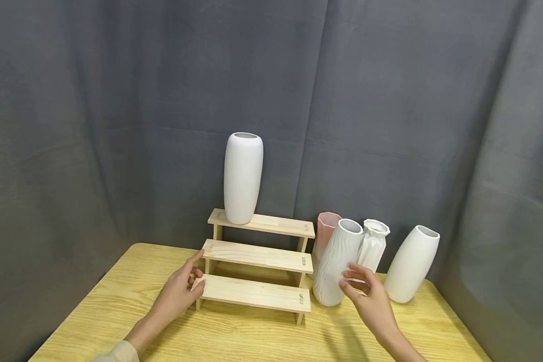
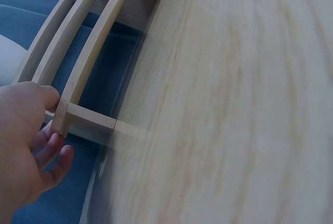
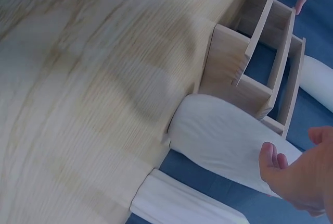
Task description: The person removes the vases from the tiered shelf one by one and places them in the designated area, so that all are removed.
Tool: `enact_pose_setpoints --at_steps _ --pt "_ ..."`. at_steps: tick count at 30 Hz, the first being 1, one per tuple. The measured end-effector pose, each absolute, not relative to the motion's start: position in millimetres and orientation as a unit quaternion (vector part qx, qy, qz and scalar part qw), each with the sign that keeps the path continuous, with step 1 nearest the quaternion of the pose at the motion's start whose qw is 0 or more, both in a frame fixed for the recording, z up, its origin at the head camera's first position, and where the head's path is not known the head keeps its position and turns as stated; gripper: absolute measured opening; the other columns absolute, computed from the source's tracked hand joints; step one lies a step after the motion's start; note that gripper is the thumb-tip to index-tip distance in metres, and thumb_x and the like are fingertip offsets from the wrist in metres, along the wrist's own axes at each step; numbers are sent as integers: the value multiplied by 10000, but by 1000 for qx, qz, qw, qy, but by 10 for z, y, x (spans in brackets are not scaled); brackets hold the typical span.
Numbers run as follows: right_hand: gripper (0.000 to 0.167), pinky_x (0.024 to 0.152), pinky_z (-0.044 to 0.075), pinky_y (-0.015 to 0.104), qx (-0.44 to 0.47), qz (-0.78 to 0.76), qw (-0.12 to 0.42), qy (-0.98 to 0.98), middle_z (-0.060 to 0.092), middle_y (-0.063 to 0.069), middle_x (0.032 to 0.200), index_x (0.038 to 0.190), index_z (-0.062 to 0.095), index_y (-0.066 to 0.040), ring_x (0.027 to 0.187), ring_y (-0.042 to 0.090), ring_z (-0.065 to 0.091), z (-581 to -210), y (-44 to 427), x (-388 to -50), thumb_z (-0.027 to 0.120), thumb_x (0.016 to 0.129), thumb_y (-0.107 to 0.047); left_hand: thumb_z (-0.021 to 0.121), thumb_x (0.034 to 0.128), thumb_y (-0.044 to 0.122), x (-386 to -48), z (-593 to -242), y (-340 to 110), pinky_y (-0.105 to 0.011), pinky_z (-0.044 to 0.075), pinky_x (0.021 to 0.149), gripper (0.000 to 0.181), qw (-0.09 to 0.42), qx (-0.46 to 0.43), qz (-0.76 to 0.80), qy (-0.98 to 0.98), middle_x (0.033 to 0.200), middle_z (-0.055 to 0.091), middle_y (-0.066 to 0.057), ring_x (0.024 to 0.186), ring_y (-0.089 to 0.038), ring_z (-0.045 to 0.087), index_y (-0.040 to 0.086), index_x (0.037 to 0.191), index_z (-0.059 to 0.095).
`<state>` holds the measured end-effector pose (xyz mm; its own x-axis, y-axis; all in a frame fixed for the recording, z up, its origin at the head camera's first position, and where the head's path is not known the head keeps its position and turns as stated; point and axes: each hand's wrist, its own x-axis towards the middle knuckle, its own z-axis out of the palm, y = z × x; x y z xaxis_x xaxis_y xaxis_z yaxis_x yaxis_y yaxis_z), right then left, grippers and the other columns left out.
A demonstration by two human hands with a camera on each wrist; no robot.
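A three-tier wooden display stand (image 1: 258, 256) stands on the table, with a tall smooth white vase (image 1: 243, 178) upright on the left of its top tier. My left hand (image 1: 178, 291) holds the stand's left end, thumb at the lowest tier and index finger at the middle one. The end of a tier shows between thumb and fingers in the left wrist view. My right hand (image 1: 371, 301) has loosely bent fingers beside a white wavy-textured vase (image 1: 337, 266), right of the stand. Its fingertips overlap the vase's right side; contact is unclear.
Behind the wavy vase stand a pink vase (image 1: 324, 234) and a white pleated vase (image 1: 373, 246). Another smooth white vase (image 1: 412, 264) stands farther right. Grey curtains (image 1: 389, 125) hang behind the wooden table (image 1: 131, 281) and along its sides.
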<state>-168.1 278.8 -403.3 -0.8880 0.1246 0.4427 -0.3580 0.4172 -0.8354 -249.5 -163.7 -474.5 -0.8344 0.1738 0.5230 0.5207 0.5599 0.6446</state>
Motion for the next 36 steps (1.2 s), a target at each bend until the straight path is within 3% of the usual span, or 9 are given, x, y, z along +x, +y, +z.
enact_pose_setpoints --at_steps 18,36 --pt "460 832 520 271 59 569 188 -799 641 144 1241 1375 556 -16 1118 263 626 -4053 2452 -1695 729 962 -119 713 944 52 -2505 -4727 -1642 -274 450 658 770 188 -188 -428 -864 1043 587 -12 835 -193 516 201 1602 343" --pt "395 813 576 382 97 636 184 -743 624 217 1197 1309 578 17 1022 258 658 -4061 2126 -1711 700 934 33 711 950 81 -2496 -4730 -1641 -272 441 640 756 190 -180 -430 -864 1032 591 11 824 -172 513 225 1600 352"
